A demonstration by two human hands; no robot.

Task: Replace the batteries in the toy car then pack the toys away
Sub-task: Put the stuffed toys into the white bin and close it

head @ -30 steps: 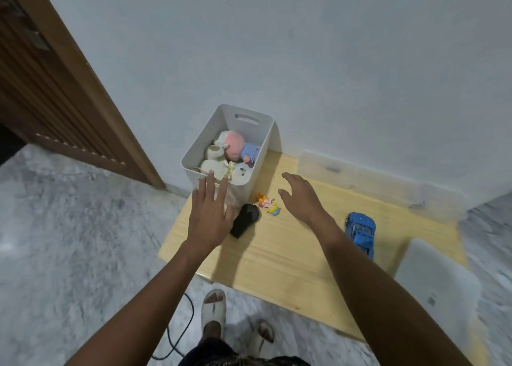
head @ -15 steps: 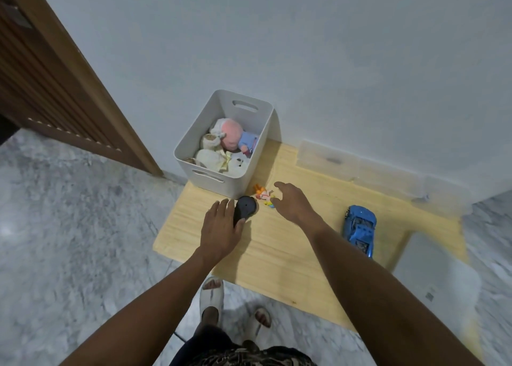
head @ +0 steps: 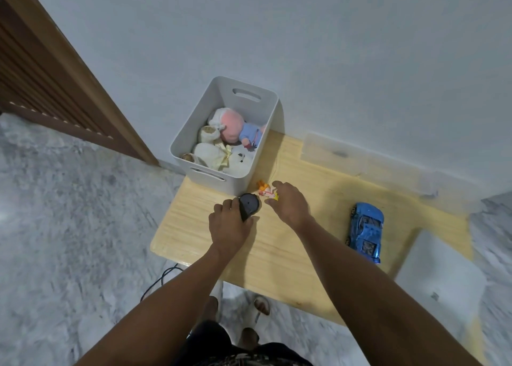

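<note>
A white storage bin stands at the table's back left, holding a pink-headed doll and a white plush bear. In front of the bin lies a black remote controller; my left hand is closed around its near end. Just right of it, my right hand rests its fingers on a small orange and yellow figure. The blue toy car sits on the table to the right, apart from both hands.
The light wooden table stands against a white wall. A clear lid leans along the wall at the back. A white bin lid lies at the right end. A black cable runs over the marble floor by my feet.
My left hand dropped from the bin's front wall and closed on the black controller. My right hand slid forward and left onto the small orange figure.
</note>
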